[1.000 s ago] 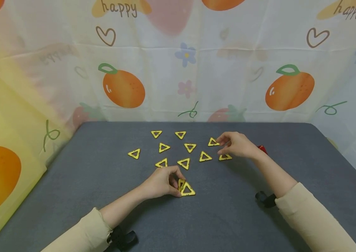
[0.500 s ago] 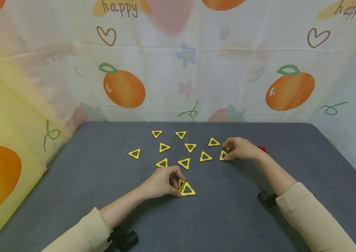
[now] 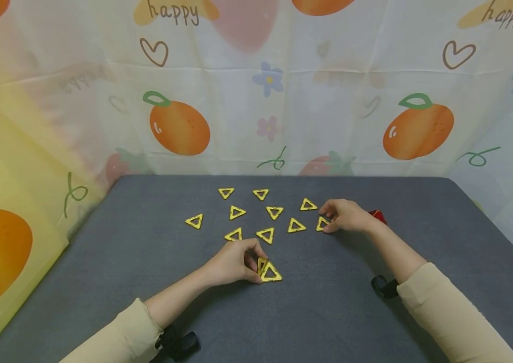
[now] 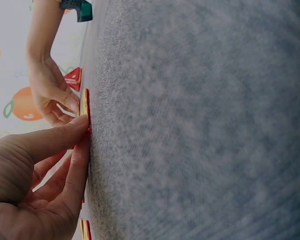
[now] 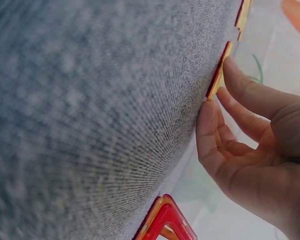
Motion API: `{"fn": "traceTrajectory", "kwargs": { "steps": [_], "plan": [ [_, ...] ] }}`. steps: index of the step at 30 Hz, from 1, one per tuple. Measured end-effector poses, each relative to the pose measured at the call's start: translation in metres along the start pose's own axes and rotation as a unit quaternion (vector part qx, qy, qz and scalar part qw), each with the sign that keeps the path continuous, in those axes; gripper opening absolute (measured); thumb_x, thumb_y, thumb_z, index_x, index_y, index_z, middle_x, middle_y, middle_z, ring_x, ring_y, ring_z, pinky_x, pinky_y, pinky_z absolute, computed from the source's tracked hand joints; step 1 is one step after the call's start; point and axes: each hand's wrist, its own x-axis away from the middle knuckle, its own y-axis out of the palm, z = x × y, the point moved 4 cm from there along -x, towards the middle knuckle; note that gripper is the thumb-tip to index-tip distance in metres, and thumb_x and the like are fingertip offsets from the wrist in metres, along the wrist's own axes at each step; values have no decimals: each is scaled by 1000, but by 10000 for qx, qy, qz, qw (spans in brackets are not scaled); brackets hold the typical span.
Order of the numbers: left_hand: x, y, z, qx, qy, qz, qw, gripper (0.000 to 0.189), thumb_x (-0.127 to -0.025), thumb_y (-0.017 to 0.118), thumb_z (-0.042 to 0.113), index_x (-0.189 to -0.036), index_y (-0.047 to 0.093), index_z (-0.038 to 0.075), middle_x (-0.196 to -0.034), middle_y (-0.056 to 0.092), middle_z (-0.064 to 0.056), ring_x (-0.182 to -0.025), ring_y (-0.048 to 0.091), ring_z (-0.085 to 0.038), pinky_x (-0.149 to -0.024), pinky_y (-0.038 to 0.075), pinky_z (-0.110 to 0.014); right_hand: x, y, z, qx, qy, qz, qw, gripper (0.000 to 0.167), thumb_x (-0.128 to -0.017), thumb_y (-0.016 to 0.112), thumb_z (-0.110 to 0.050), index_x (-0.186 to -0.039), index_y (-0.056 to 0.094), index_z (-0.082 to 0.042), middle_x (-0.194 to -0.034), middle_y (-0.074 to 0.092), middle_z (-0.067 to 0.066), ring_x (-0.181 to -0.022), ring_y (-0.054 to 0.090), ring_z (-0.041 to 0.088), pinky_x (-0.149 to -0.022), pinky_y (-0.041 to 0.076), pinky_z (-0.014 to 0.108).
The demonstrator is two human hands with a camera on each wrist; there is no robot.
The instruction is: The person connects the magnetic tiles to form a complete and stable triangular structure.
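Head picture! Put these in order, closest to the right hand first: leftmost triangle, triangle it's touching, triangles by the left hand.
1. Touched triangle: at the right hand.
2. Triangles by the left hand: leftward, lower in the picture.
3. Leftmost triangle: far left.

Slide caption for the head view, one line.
Left hand grips a yellow triangle pair; right hand touches a single yellow triangle; others lie scattered on the dark gray table.

The head view has soft, even light — faint shadows [image 3: 206,298] lie on the table [image 3: 320,317] below the forearms [image 3: 394,249]. In both wrist views the near table is blurred, and its far edge looks curved.
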Motion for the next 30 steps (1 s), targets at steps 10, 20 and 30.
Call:
{"fn": "traceTrajectory", "kwargs": {
  "steps": [10, 20, 30],
  "plan": [
    [1, 1, 0, -46, 76, 24, 10000, 39, -69, 87, 2, -100, 65, 9, -97, 70, -8, -72, 61, -5, -65, 52, -20, -1, 0, 2, 95, -15, 98, 9999, 41, -87, 75, -12, -123, 60, 0, -125, 61, 22, -112, 60, 37, -90, 54, 44],
    [1, 0, 0, -48, 45, 22, 10000, 39, -69, 87, 1, -101, 65, 10, -92, 69, -7, -71, 61, -6, -65, 52, -21, -1, 0, -1, 127, -17, 223, 9997, 38, -82, 80, -10, -110, 56, -2, -100, 59, 13, -91, 56, 25, -78, 47, 35],
    [1, 0, 0, -42, 23, 38, 10000, 39, -69, 87, 1, -100, 65, 10, -97, 69, -6, -72, 62, -5, -66, 52, -20, 2, -1, -4, 131, -109, 39, 9998, 31, -84, 77, -10, -107, 56, -3, -78, 60, 7, -68, 53, 17, -62, 42, 29]
  ]
}}
